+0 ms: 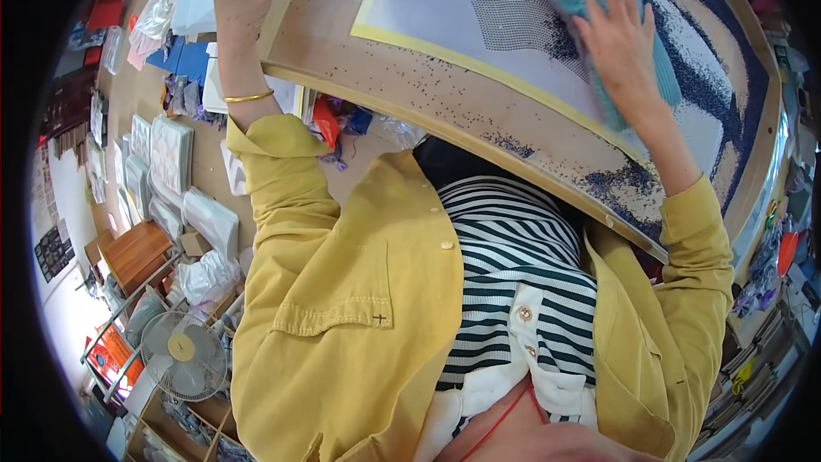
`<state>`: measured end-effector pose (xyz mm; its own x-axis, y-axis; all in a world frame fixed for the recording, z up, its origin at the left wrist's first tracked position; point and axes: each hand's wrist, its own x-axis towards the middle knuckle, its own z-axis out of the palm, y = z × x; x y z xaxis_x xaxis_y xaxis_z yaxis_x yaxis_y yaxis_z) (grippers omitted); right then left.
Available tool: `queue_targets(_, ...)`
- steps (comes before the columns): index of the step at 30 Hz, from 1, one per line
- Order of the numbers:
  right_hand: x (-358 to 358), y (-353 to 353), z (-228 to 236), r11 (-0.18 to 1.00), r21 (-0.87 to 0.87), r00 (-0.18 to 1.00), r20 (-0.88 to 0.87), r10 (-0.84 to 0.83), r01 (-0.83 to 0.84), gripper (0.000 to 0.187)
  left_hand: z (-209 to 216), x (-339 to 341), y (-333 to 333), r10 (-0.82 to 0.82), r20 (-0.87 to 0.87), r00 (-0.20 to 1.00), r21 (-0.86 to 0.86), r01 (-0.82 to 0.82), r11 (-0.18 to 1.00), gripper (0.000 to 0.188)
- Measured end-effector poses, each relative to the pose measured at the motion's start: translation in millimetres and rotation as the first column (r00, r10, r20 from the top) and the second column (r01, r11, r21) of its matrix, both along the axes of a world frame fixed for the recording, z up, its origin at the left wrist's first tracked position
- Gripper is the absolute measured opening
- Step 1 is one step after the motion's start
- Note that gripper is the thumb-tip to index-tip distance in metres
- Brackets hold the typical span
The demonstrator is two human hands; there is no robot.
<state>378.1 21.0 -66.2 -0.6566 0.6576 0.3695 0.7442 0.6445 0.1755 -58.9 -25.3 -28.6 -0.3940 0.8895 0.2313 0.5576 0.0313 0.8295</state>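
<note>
A shallow wooden tray point(333, 77) lies tilted across the top of the view, against my body. In it is a picture panel point(428, 0) with yellow tape along its edges, partly covered with tiny dark blue, white and beige beads. My right hand point(617, 43) lies with fingers spread on a folded teal cloth point(667, 77), pressing it onto the beaded part. At the tray's left rim, my left hand point(244, 4) has its thumb and fingers curled in at the edge; the top of the frame cuts it off.
Loose dark beads point(616, 188) are scattered in the tray's near edge and corner. To the left are wrapped panels point(171, 154), a wooden stool point(137, 257), a standing fan point(183, 355) and plastic bags point(209, 278). Stacked cardboard point(753, 385) stands at the right.
</note>
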Motion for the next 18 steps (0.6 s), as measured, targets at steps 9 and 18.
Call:
queue_targets(9, -26.7, -15.3, 53.3, 0.713, -0.490, 0.812, -0.552, 0.190, -0.501, 0.038, -1.1, -4.2, -2.5, -0.093, -0.107, 0.990, 0.093, 0.103, 0.990, 0.014)
queue_targets(18, -94.8, -41.2, 16.9, 0.923, -0.007, 0.906, -0.194, 0.376, -0.385, 0.029, 2.8, 2.2, 0.3, -0.128, -0.209, 0.969, 0.124, 0.156, 0.980, 0.012)
